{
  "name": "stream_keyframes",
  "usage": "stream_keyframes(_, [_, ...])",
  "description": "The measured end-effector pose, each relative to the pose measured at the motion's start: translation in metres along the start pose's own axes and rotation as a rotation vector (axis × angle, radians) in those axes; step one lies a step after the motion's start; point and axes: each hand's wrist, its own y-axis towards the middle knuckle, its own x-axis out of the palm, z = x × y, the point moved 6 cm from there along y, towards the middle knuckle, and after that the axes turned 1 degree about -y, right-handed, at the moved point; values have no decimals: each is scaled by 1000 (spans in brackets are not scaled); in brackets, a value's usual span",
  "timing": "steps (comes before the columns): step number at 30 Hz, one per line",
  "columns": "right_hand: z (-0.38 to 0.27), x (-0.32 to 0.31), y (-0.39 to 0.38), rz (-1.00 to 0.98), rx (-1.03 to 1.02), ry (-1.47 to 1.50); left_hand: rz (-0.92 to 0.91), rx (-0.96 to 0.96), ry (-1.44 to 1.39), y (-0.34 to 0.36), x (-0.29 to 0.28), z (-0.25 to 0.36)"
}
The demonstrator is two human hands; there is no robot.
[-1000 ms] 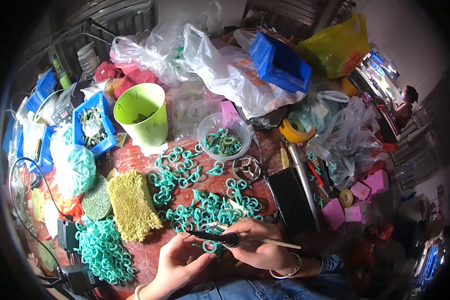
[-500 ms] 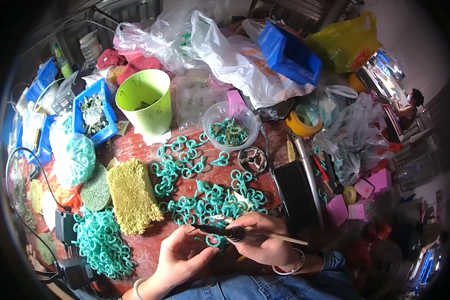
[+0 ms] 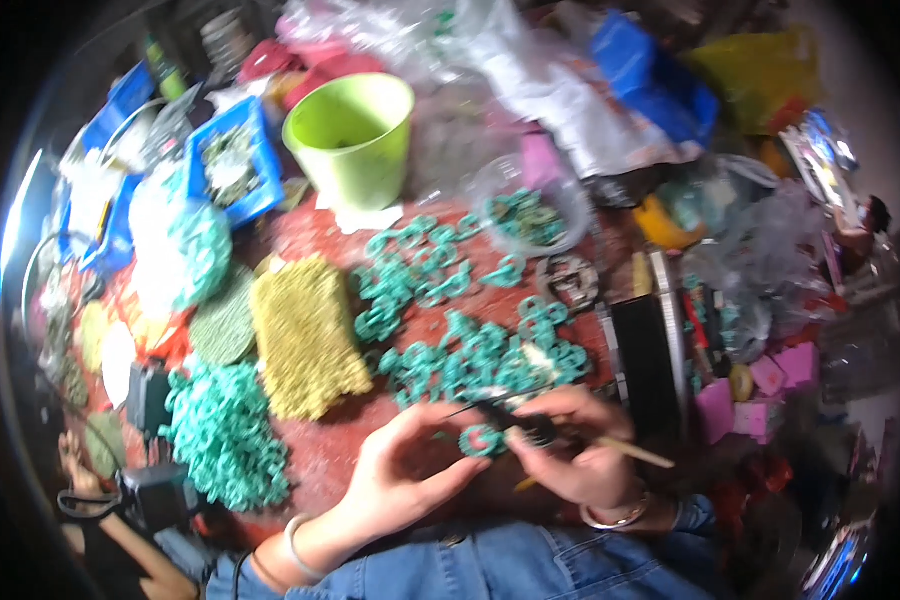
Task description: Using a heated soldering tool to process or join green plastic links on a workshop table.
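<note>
The view is blurred. My left hand (image 3: pixel 400 470) is closed at the fingertips on a small teal ring piece (image 3: pixel 480 440). Beside it my right hand (image 3: pixel 580 460) grips a black-handled tool (image 3: pixel 520 422) with a thin tip, held over the ring, along with a pale wooden stick (image 3: pixel 638 450) pointing right. Teal ring pieces (image 3: pixel 465 365) lie loose just beyond both hands, and a denser teal pile (image 3: pixel 225 435) is at the left. Between them sits a yellow crumbly sponge-like block (image 3: pixel 308 335).
A green cup (image 3: pixel 350 150), clear tub (image 3: pixel 525 240), blue trays (image 3: pixel 260 195), bags (image 3: pixel 750 260), black block (image 3: pixel 638 365) and pink blocks (image 3: pixel 715 410) crowd the table. Another person's hand (image 3: pixel 80 465) is at lower left; a masked person (image 3: pixel 860 230) sits at far right.
The whole scene has shifted right and upward in the view and become blurred. The other person's arm shows more at lower left. Both my hands still hold their items close together.
</note>
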Motion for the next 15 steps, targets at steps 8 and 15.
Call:
stream_keyframes(8, [-4, 0, 2, 112, -25, -47, -5, -26, -18, 7, 1, 6])
stream_keyframes(15, [-2, 3, 0, 103, -1, -32, -6, -5, 30, 4, -1, 6])
